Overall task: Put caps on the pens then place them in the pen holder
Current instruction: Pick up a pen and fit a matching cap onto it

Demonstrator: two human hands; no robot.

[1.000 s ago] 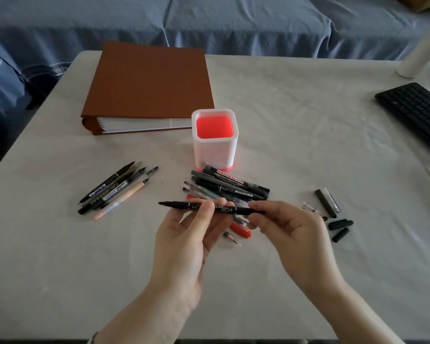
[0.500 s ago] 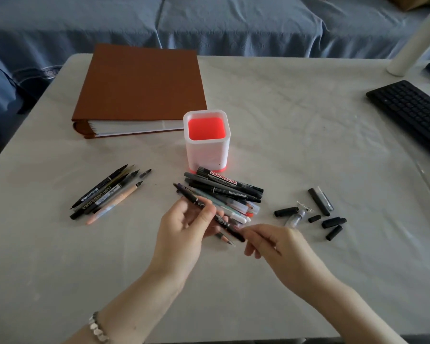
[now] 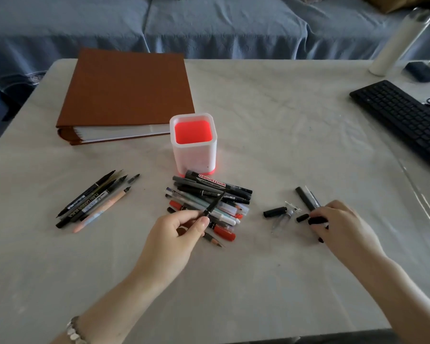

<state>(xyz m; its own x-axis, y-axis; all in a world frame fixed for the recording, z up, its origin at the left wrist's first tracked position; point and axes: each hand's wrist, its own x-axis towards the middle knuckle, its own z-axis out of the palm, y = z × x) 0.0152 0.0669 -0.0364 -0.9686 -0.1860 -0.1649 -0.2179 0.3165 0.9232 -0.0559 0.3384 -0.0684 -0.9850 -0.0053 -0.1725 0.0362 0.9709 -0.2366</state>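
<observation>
My left hand pinches a thin black pen, its bare tip pointing up and away over the middle pile of pens. That pile lies just in front of the white pen holder with a red inside. My right hand rests on the table at the right among the loose caps, its fingertips closed on a black cap. Other caps lie beside it. A second group of uncapped pens lies at the left.
A brown binder lies behind the holder at the back left. A black keyboard sits at the right edge, and a white cylinder stands at the back right. A blue-covered sofa runs behind the table.
My right hand let go of the black pen and moved right to the caps, closing on one. My left hand kept the pen and turned it tip-up.
</observation>
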